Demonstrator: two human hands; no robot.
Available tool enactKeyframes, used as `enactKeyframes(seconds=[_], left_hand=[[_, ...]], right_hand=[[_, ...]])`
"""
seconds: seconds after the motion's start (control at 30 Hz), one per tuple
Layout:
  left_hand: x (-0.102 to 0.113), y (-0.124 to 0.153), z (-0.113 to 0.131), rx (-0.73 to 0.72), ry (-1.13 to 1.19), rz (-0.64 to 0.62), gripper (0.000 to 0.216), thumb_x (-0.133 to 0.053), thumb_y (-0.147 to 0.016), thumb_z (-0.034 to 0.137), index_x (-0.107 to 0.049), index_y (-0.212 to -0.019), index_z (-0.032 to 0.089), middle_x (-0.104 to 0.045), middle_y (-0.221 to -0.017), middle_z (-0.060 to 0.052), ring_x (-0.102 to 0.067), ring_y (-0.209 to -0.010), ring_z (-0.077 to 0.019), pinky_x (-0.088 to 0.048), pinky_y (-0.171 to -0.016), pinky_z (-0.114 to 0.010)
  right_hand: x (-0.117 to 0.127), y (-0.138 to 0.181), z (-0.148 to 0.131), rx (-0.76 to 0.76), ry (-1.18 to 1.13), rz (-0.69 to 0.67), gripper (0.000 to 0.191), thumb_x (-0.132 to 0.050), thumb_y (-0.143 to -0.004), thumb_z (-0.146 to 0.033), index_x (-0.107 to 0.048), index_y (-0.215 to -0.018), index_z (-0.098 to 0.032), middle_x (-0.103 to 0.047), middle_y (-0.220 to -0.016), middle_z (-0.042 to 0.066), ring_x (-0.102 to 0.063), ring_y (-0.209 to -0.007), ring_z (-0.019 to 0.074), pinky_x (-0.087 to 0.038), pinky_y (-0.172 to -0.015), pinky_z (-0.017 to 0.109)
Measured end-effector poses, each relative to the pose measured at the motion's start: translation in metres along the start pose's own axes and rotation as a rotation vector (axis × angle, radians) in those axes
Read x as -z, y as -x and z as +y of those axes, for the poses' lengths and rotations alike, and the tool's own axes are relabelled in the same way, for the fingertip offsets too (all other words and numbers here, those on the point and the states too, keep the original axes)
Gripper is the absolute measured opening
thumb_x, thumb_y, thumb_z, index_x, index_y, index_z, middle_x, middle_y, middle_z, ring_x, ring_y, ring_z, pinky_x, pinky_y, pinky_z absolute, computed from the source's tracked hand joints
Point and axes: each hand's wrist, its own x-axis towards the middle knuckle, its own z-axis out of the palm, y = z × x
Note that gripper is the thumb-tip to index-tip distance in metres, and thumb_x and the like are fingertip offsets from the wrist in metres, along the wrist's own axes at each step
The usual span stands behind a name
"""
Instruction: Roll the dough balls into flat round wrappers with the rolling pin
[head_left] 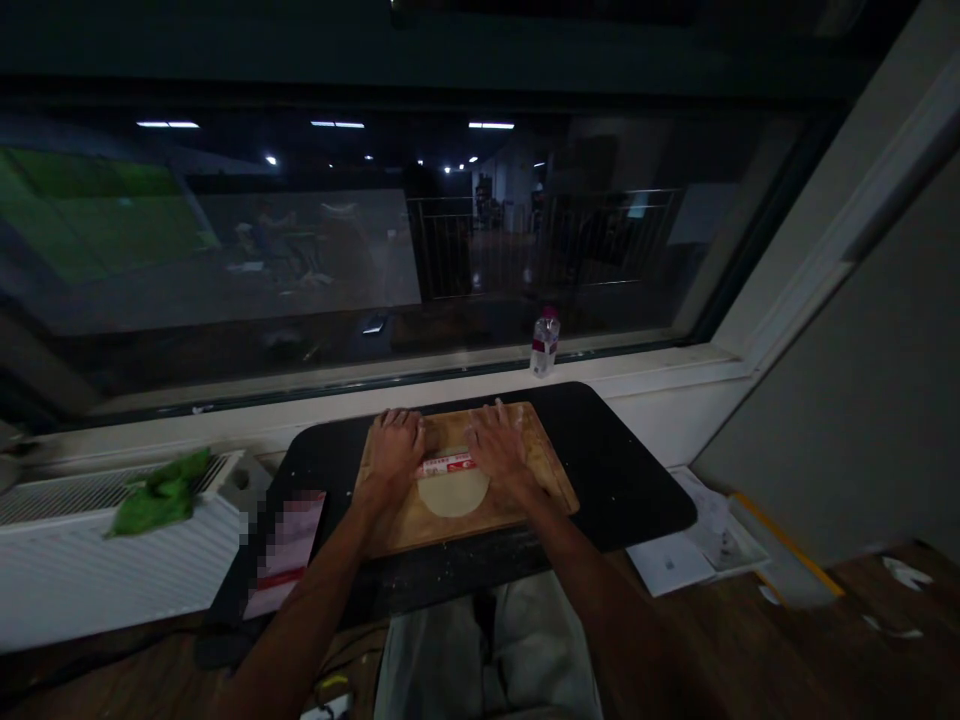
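Note:
A thin, pale round of dough (454, 493) lies on a wooden cutting board (416, 535). Across its far edge is a rolling pin (448, 463) with a red and white label around its middle. My left hand (399, 443) covers the left end of the pin, with its fingers bent over toward the window. Over the right end rests my right hand (496, 440), its fingers somewhat spread and its palm down on the pin. Both ends of the pin are hidden under my hands. Light powdery patches show on my fingers.
The board sits on a black table (622, 480) against a windowsill. A clear bottle (544, 343) stands on the sill. Left are a pink packet (289, 550) and a green cloth (161, 490) on a white radiator (135, 580). A white box (670, 563) lies low on the right.

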Motion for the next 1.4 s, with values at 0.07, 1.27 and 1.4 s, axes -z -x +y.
enactKeyframes(seconds=[0.07, 1.27, 1.4], left_hand=[[-0.006, -0.015, -0.008, 0.001, 0.002, 0.018, 0.042, -0.036, -0.11, 0.031, -0.076, -0.119, 0.021, -0.078, -0.128, -0.014, -0.064, -0.128, -0.031, -0.042, -0.119, -0.049], [0.017, 0.089, 0.019, -0.056, 0.012, -0.209, 0.048, -0.033, -0.115, 0.035, -0.079, -0.115, 0.019, -0.081, -0.121, -0.014, -0.074, -0.112, -0.0316, -0.051, -0.101, -0.047], [0.02, 0.088, 0.02, -0.138, -0.045, -0.249, 0.051, -0.031, -0.117, 0.039, -0.078, -0.119, 0.019, -0.082, -0.114, -0.014, -0.075, -0.109, -0.0314, -0.053, -0.098, -0.047]], right_hand=[[-0.003, -0.015, 0.002, -0.029, -0.016, -0.019, 0.055, -0.037, -0.117, -0.047, -0.057, -0.163, -0.024, -0.051, -0.171, 0.014, -0.024, -0.169, 0.0378, -0.009, -0.133, 0.073], [0.011, 0.079, 0.015, 0.229, 0.117, 0.042, 0.019, -0.061, -0.107, -0.024, -0.076, -0.119, -0.02, -0.077, -0.119, 0.01, -0.065, -0.116, 0.0289, -0.042, -0.102, 0.043], [0.011, 0.069, 0.015, 0.218, 0.132, -0.026, 0.025, -0.056, -0.109, -0.023, -0.078, -0.121, -0.019, -0.078, -0.126, 0.013, -0.067, -0.121, 0.0293, -0.046, -0.106, 0.043]])
